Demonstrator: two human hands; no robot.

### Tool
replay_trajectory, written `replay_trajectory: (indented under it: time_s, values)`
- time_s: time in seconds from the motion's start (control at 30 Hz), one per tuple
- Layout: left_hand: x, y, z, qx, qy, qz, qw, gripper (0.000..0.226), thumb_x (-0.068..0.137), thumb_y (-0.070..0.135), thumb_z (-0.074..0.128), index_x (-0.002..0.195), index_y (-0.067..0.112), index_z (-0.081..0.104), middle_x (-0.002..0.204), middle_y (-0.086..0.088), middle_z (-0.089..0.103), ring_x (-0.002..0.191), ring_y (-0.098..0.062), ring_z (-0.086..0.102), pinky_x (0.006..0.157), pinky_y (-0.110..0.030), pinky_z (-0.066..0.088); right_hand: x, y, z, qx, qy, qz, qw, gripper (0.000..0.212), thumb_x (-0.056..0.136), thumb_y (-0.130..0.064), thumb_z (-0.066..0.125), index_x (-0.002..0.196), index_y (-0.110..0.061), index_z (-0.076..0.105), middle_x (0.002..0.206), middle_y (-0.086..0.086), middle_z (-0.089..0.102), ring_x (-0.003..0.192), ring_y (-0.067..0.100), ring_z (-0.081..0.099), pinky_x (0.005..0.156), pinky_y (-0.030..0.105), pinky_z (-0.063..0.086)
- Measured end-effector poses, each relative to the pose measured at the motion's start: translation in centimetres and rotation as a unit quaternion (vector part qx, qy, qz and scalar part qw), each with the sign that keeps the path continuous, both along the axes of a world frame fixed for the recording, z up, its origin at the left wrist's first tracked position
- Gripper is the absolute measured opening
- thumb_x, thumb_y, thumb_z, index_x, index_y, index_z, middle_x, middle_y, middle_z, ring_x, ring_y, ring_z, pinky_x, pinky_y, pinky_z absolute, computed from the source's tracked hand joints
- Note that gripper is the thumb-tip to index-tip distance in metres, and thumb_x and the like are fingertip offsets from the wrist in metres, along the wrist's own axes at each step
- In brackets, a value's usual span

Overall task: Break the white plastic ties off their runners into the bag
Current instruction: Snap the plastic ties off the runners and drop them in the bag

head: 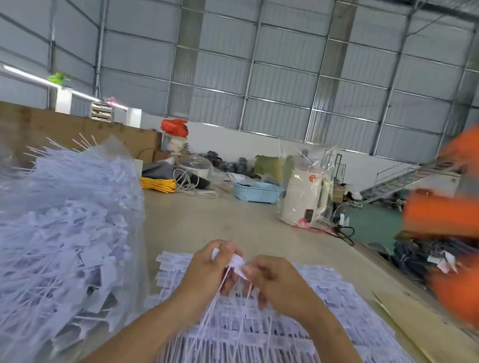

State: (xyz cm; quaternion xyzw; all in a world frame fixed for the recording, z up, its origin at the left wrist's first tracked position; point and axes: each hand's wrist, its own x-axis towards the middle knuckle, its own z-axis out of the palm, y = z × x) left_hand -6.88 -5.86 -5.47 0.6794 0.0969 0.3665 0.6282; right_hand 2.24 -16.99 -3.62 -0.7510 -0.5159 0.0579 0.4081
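Observation:
A flat stack of white plastic ties on their runners [289,336] covers the table in front of me. My left hand [207,273] and my right hand [274,283] meet above it, both pinching the tag ends of a few ties [236,261] whose thin tails hang down between my wrists. To the left stands a large clear plastic bag [47,234], heaped high with loose white ties.
An orange, blurred shape [473,214] fills the right edge. A cardboard sheet [418,333] lies right of the stack. Farther back on the table [227,221] are a blue basket [256,190], yellow cord [158,184] and a white machine [305,197] under clear wrap.

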Motion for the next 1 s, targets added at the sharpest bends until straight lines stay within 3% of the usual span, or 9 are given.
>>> replay_trajectory:
  time_s: [0.07,0.2,0.27,0.43,0.53,0.63,0.7,0.83,1.0]
  values:
    - [0.0,0.0,-0.1,0.043,0.008,0.004,0.999,0.027,0.099,0.022,0.047,0.080,0.004,0.055,0.043,0.002,0.048,0.037,-0.010,0.039,0.040,-0.019,0.032,-0.3,0.0,0.0,-0.013,-0.020,0.015,1.000,0.034,0.097,-0.023,0.049,0.085,0.003,0.067,0.070,0.011,0.065,0.043,0.005,0.050,0.051,0.020,0.044]
    - [0.0,0.1,-0.2,0.043,0.030,0.037,0.998,0.031,0.096,0.025,0.054,0.073,0.005,0.052,0.043,0.000,0.046,0.034,-0.009,0.037,0.039,-0.017,0.029,-0.7,0.4,0.0,0.025,-0.090,-0.003,0.996,0.034,0.094,-0.023,0.055,0.070,-0.001,0.065,0.061,0.006,0.058,0.056,0.016,0.054,0.061,0.031,0.045]
    - [0.1,0.3,0.1,-0.010,0.054,0.046,0.997,0.033,0.097,0.024,0.053,0.070,0.005,0.051,0.040,0.001,0.043,0.030,-0.009,0.034,0.036,-0.015,0.026,-0.8,0.7,0.1,0.019,-0.164,-0.037,0.986,0.033,0.094,-0.026,0.053,0.070,-0.006,0.062,0.065,0.006,0.054,0.064,0.021,0.051,0.063,0.036,0.043]
    - [0.3,0.6,1.2,-0.148,0.141,-0.009,0.979,0.036,0.098,0.020,0.048,0.064,0.009,0.043,0.035,0.003,0.033,0.023,-0.008,0.022,0.033,-0.007,0.019,-2.1,1.0,0.3,-0.012,-0.386,-0.092,0.918,0.031,0.098,-0.035,0.040,0.090,-0.014,0.061,0.094,0.000,0.057,0.083,0.024,0.057,0.066,0.031,0.039]
    - [-0.1,2.9,1.8,-0.226,0.131,0.012,0.965,0.035,0.097,0.010,0.044,0.061,0.010,0.042,0.030,0.004,0.031,0.020,-0.008,0.022,0.032,-0.005,0.019,-2.7,0.2,1.3,0.092,-0.339,-0.064,0.934,0.028,0.095,-0.026,0.052,0.074,-0.010,0.062,0.074,-0.003,0.053,0.066,0.017,0.053,0.060,0.030,0.041]
    - [-1.2,6.2,2.1,-0.281,0.058,0.062,0.956,0.032,0.099,0.016,0.038,0.067,0.012,0.042,0.030,0.006,0.029,0.019,-0.006,0.022,0.029,-0.007,0.017,-2.0,-1.4,2.8,0.280,-0.179,-0.059,0.941,0.028,0.087,-0.011,0.063,0.060,-0.013,0.062,0.060,-0.006,0.055,0.060,0.001,0.052,0.059,0.013,0.044]
    - [-1.0,6.1,1.8,-0.233,0.025,0.091,0.968,0.030,0.099,0.019,0.045,0.071,0.012,0.048,0.033,0.005,0.036,0.023,-0.006,0.027,0.029,-0.010,0.021,-1.5,-1.7,3.0,0.264,-0.155,-0.069,0.949,0.025,0.087,-0.014,0.063,0.062,-0.014,0.064,0.062,-0.010,0.058,0.064,0.002,0.055,0.061,0.013,0.044]
    - [0.7,1.2,0.5,-0.107,0.044,0.053,0.992,0.027,0.096,0.033,0.053,0.079,0.011,0.055,0.042,0.002,0.053,0.033,-0.009,0.049,0.037,-0.019,0.041,-1.8,-0.1,1.5,0.147,-0.194,-0.080,0.967,0.021,0.090,-0.027,0.059,0.078,-0.013,0.069,0.077,0.002,0.062,0.074,0.019,0.057,0.068,0.035,0.047]
    - [0.1,-0.9,1.0,-0.143,0.027,-0.062,0.987,0.033,0.100,0.036,0.042,0.099,0.008,0.061,0.046,-0.001,0.052,0.032,-0.008,0.038,0.035,-0.015,0.028,-1.2,0.3,1.1,0.168,-0.174,-0.100,0.965,0.013,0.089,-0.034,0.059,0.085,-0.024,0.067,0.086,0.002,0.057,0.079,0.014,0.054,0.072,0.032,0.045]
